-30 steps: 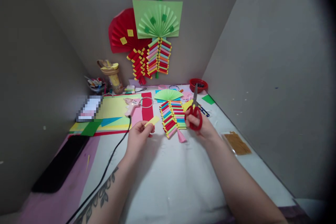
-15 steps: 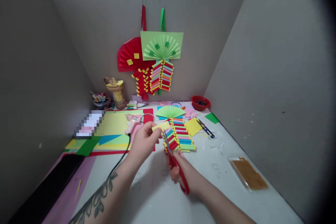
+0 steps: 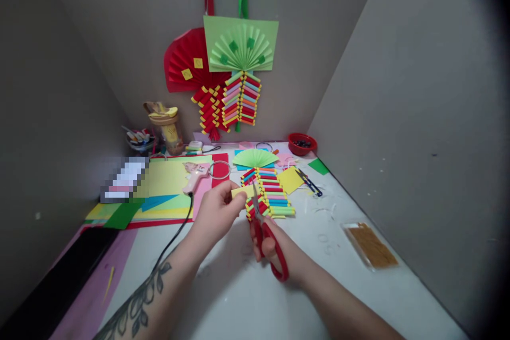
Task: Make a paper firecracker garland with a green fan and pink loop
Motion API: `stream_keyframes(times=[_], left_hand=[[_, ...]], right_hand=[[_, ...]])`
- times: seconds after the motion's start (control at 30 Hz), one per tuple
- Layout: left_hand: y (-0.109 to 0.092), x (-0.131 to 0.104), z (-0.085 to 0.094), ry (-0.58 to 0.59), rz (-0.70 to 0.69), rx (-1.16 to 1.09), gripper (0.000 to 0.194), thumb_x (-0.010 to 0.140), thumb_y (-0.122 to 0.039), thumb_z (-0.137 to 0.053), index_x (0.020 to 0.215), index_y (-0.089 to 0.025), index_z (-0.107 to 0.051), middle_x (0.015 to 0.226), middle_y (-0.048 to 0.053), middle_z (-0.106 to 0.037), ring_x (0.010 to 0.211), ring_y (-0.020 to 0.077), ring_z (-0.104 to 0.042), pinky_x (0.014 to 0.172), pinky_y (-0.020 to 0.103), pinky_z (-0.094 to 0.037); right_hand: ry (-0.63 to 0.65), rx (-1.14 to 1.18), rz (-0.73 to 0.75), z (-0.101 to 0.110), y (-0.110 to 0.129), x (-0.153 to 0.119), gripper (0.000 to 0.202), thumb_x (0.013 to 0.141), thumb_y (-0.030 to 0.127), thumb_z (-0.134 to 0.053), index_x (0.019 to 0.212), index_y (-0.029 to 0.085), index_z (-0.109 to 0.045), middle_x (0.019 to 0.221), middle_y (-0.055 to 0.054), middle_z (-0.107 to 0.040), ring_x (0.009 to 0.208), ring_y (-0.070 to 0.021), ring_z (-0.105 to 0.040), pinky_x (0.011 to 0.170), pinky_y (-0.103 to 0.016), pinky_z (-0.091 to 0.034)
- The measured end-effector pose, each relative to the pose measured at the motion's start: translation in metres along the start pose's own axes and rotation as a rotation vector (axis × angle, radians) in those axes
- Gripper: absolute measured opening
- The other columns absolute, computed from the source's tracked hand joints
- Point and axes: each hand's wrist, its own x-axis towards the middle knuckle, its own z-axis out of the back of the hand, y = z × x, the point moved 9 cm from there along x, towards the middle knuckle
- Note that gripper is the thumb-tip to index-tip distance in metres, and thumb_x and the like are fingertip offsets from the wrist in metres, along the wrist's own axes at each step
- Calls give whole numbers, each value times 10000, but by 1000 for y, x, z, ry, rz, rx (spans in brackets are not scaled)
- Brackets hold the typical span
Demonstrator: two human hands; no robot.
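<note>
My left hand (image 3: 219,210) pinches a small piece of pale yellow paper (image 3: 242,191) between thumb and fingers. In my right hand (image 3: 273,247) are red-handled scissors (image 3: 282,260), their blades pointing up at the right end of the paper, slightly apart. Just behind both hands, rows of colourful rolled paper tubes (image 3: 277,188) with yellow ends lie on the table below a light green folded fan (image 3: 255,158). My hands hide part of the left row.
A pink glue gun (image 3: 195,176) rests on coloured sheets at left, its cord running beside my left arm. Dark snips (image 3: 311,183) touch a yellow square (image 3: 290,179). A red bowl (image 3: 302,144) and a brown packet (image 3: 370,245) are at right. Finished fans (image 3: 243,45) hang behind.
The view has tilted down, so the surroundings sit higher in it. The scissors' blades have opened a little at the paper's right end. My left hand keeps its pinch.
</note>
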Motion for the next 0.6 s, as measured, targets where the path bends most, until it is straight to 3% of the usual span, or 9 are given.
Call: stream_keyframes(times=[0.6], left_hand=[[-3,-2,-2,13,11,4,166,733,-335,-552,677,-180,-540,554,-22,-557,501,123,-505,477,221,-353]], right_hand=[[4,-18,21,1,1,-1,685,636,853,-380,817,193,-418,654,5,-477,543,-105,-437,497,-225,-406]])
